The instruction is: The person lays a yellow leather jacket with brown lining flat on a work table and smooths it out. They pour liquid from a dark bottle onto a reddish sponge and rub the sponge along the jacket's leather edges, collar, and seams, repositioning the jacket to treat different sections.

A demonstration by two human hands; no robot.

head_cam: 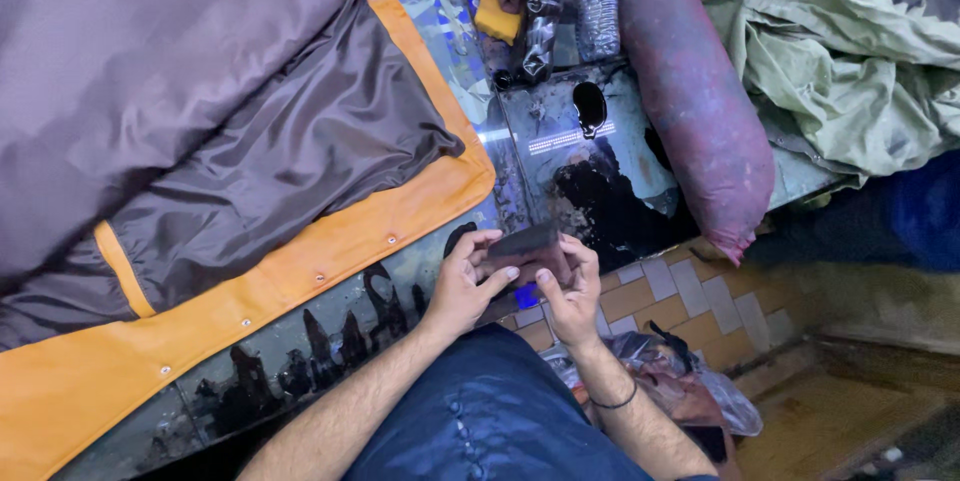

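Your left hand [462,286] and right hand [572,296] both gripping a small dark block [525,246] between them, at the table's [300,361] near edge, orange-trimmed jacket [250,141] far left

A dark, matt, cloth-like block [527,246] sits in the left hand [462,286] and right hand [570,296]. At ten o'clock lies a jacket [200,111] of smooth, faintly glossy brown lining with matt orange trim. The table [560,141] is glossy and mirror-like. At one o'clock, a rough stained fabric bolster [690,91]; at two o'clock, crumpled matt green cloth [850,51].
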